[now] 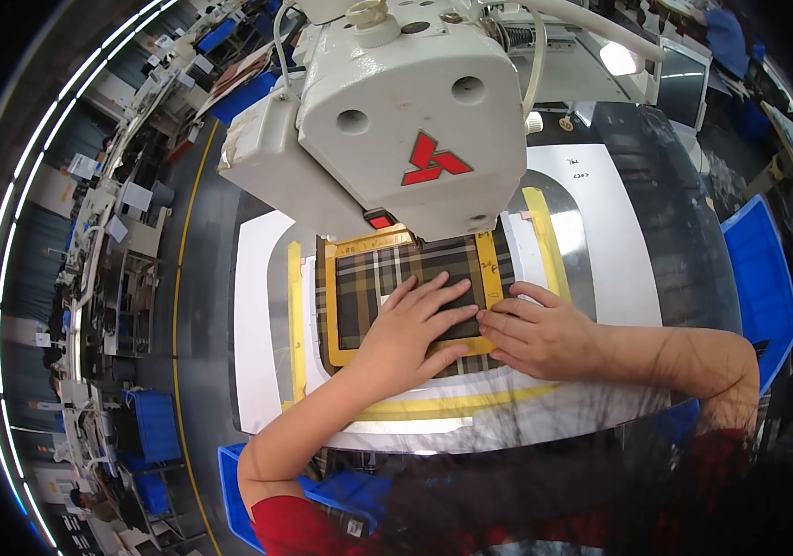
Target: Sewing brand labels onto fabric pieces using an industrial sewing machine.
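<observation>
Fingers, seen in the head view: on the left hand point(404, 335), splayed wide, palm down, laid over a dark plaid fabric with tan and white stripes point(359, 280) inside a yellow rectangular frame point(489, 271), nothing visibly grasped. On the right hand point(545, 335), drawn closer together at the frame's near right corner, tips by its right bar and just beside the left hand; impossible to tell whether pinching or only resting. Fabric directly under the left fingers, leftward of the right ones, showing past the frame's sides too. Right hand nearer the right bar, left hand nearer the middle. Long axis of the frame apparently left to right, though far edge partly hidden by a bulky white machine head point(396, 83) beyond the frame. Around the frame, a broad white board point(621, 269); well off to its right, a blue plastic bin point(758, 273).
</observation>
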Motion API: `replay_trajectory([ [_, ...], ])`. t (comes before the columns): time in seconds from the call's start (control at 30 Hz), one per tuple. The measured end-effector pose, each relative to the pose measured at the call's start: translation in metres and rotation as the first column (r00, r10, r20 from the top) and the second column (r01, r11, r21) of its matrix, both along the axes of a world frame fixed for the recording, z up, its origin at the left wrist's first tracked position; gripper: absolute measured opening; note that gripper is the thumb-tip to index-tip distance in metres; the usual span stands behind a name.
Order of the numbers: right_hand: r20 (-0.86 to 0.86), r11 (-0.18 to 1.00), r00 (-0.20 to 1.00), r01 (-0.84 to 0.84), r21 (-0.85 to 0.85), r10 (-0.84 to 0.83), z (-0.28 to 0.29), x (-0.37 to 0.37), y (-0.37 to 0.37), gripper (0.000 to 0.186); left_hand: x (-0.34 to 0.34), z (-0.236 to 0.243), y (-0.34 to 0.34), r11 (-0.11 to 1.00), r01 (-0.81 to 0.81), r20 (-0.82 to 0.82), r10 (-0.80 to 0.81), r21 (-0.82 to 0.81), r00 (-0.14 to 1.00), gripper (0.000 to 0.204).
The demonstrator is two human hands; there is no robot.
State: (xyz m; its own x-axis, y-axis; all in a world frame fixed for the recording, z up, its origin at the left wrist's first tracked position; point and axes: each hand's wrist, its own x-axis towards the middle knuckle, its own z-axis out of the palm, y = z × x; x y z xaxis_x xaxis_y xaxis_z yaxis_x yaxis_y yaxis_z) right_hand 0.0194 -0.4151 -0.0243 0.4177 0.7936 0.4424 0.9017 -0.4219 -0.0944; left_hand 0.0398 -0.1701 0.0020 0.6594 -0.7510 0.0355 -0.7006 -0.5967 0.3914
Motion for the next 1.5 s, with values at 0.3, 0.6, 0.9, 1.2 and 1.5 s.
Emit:
replay_trajectory([
  [0.3,-0.004,1.000,1.000,0.012,0.000,-0.012,0.001,0.005,-0.003,0.026,-0.003,-0.001,-0.003,1.000,0.024,0.022,-0.024,-0.008,0.999,0.050],
  [0.6,-0.016,1.000,1.000,0.012,0.004,-0.012,-0.003,0.007,0.001,0.026,0.003,-0.001,0.001,0.291,-0.584,-0.502,0.312,-0.757,0.807,0.038],
  [0.9,0.004,1.000,1.000,0.003,0.004,-0.003,-0.005,0.019,0.007,0.026,0.017,0.007,-0.008,0.170,-0.632,-0.550,0.357,-0.757,0.755,0.037],
  [1.2,0.022,0.999,1.000,0.004,0.045,-0.005,-0.009,0.026,0.006,0.024,0.009,-0.015,0.018,0.880,-0.384,-0.084,0.376,-0.280,0.923,0.026],
  [1.5,0.069,0.989,0.998,-0.009,0.146,-0.001,-0.017,0.024,0.002,0.018,0.030,0.002,0.006,0.916,-0.400,-0.209,0.383,-0.045,0.900,0.033],
])
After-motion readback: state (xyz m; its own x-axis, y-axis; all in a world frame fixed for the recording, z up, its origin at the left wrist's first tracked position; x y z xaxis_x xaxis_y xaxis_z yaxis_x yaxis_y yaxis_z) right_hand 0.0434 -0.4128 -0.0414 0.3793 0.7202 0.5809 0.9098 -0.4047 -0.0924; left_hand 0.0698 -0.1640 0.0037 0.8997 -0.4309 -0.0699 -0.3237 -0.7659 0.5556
